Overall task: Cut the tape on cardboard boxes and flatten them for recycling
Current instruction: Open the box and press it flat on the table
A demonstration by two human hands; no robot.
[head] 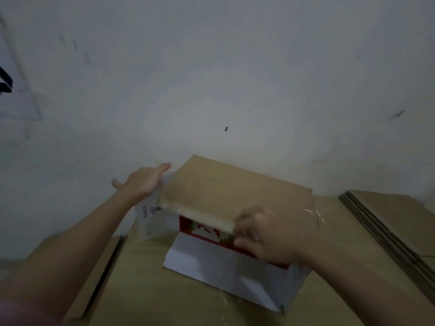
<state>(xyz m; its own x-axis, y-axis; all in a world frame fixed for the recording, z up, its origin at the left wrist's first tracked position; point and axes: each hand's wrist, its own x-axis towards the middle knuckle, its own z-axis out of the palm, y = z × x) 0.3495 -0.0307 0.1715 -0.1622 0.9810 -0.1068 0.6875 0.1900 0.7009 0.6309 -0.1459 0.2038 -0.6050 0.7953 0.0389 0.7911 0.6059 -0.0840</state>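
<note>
A cardboard box (237, 191) with a brown top face and a white and red printed side (226, 262) stands in the middle of a brown surface. My left hand (143, 182) presses flat against the box's far left side, fingers straight. My right hand (266, 234) has its fingers curled over the near top edge of the box, where a strip of clear tape (202, 214) runs along the edge. The frame is blurred, so no cutting tool is discernible.
A stack of flattened cardboard (395, 222) lies at the right. Another flat cardboard piece (94, 274) lies at the lower left. A pale wall (211, 78) rises right behind the box.
</note>
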